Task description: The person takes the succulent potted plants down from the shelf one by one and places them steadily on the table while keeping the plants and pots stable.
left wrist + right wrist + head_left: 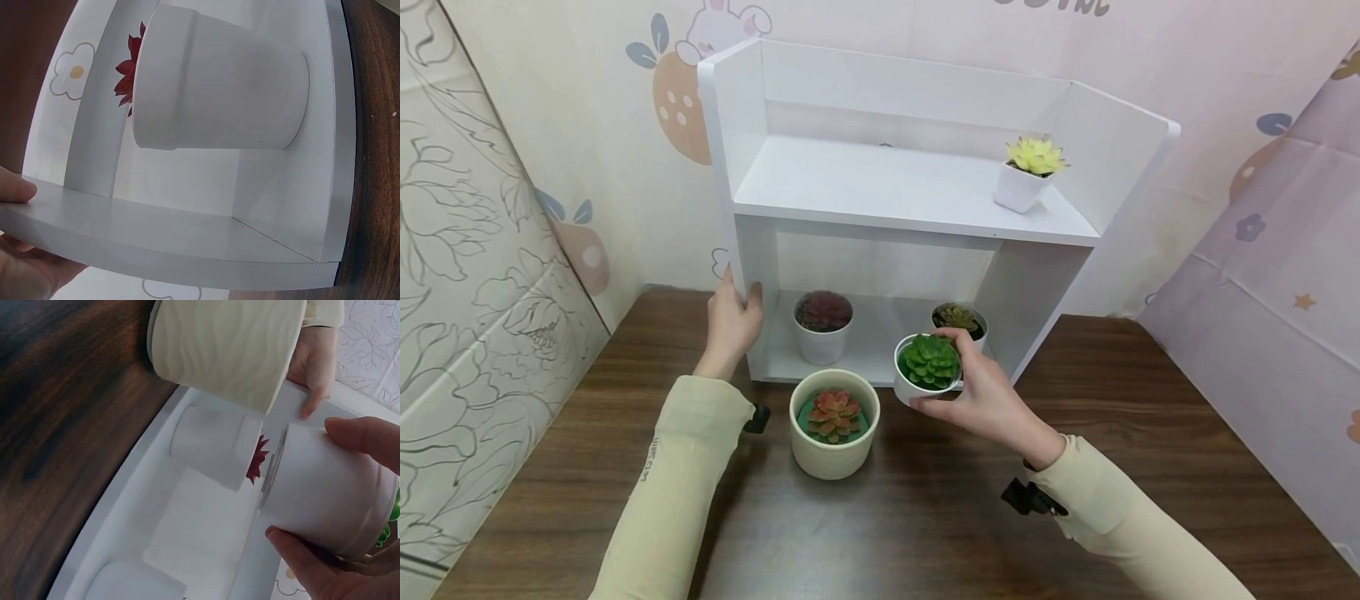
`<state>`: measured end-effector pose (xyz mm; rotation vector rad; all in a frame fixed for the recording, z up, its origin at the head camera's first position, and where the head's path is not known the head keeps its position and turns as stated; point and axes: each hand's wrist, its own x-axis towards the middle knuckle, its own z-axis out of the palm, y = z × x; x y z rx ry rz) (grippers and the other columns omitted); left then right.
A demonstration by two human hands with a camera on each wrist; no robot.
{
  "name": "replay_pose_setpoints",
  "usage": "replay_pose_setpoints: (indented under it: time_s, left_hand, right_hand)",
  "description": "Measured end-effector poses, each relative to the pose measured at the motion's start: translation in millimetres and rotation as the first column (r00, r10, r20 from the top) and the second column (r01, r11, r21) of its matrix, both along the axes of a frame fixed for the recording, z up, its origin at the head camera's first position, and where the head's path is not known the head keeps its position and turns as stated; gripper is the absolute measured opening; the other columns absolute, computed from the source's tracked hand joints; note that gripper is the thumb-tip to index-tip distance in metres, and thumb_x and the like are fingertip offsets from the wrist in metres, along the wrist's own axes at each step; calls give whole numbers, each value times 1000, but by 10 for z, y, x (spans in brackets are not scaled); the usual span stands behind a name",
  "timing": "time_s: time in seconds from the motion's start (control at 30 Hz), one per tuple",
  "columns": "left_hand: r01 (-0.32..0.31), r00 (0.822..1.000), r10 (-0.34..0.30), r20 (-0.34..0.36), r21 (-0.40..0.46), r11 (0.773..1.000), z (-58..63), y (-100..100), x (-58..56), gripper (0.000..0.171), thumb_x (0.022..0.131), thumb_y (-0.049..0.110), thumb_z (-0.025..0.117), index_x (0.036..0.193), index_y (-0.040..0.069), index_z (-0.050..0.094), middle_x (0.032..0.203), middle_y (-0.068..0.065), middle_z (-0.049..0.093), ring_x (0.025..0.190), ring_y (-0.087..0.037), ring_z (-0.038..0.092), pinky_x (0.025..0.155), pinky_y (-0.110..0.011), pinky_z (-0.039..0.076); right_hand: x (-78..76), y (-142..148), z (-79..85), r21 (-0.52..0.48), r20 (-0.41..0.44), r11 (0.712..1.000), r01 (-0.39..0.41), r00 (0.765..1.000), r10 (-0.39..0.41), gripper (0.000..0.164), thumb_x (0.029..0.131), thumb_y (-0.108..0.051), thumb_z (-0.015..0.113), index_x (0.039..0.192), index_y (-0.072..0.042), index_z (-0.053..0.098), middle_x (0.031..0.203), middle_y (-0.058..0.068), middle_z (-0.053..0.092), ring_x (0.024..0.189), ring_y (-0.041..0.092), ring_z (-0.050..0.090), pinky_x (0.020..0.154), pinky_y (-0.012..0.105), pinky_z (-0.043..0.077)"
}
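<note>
My right hand (988,400) holds a small white pot with a green succulent (928,363) between thumb and fingers, raised at the front of the lower shelf. The right wrist view shows this white pot (325,487) from its side. My left hand (732,327) grips the left side panel of the white shelf unit (865,175); in the left wrist view its thumb is on one face of the panel and fingers are on the other. Inside the lower shelf stands a white pot with a dark red succulent (823,325). Another potted succulent (961,321) is partly hidden behind the held pot.
A cream pot with an orange-red succulent (833,425) stands on the brown wooden table (880,533), in front of the shelf unit. On the upper shelf, at the right, sits a square white pot with a yellow-green succulent (1030,173). Patterned cloth (595,108) hangs behind.
</note>
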<state>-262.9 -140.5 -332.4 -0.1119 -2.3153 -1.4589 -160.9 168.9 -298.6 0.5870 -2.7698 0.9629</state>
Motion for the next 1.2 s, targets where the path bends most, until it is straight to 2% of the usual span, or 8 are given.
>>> replay_pose_setpoints:
  time_s: [0.17, 0.4, 0.77, 1.2]
  left_hand:
    - [3, 1000, -3, 1, 1, 1000, 2, 1, 2, 43, 100, 12, 41, 140, -3, 36, 138, -30, 46, 131, -45, 43, 104, -61, 38]
    - [4, 1000, -4, -1, 3, 1000, 2, 2, 5, 44, 99, 11, 41, 140, -3, 36, 138, -30, 46, 130, -46, 43, 103, -62, 38]
    - [2, 1000, -2, -17, 8, 1000, -6, 4, 9, 43, 99, 11, 42, 140, -3, 36, 137, -31, 47, 129, -46, 44, 102, -62, 39]
    - [5, 1000, -5, -5, 11, 1000, 3, 0, 11, 42, 100, 11, 41, 139, -4, 37, 137, -30, 47, 129, -45, 45, 102, -61, 40]
  right_hand:
    - [1, 16, -53, -3, 12, 1000, -18, 1000, 18, 82, 68, -19, 86, 134, -9, 39, 123, 12, 59, 101, 25, 63, 85, 42, 51]
    - [2, 47, -152, -10, 16, 999, -46, 999, 46, 83, 66, -17, 87, 133, -4, 40, 122, 13, 59, 103, 24, 62, 88, 42, 51]
    - [-13, 91, -289, 6, 87, 997, -72, 994, 71, 83, 68, -18, 87, 133, -1, 38, 120, 15, 59, 103, 24, 62, 87, 41, 51]
    - [-15, 118, -492, 19, 128, 997, -79, 989, 76, 79, 67, -20, 87, 129, -6, 40, 114, 11, 62, 101, 20, 61, 88, 40, 50]
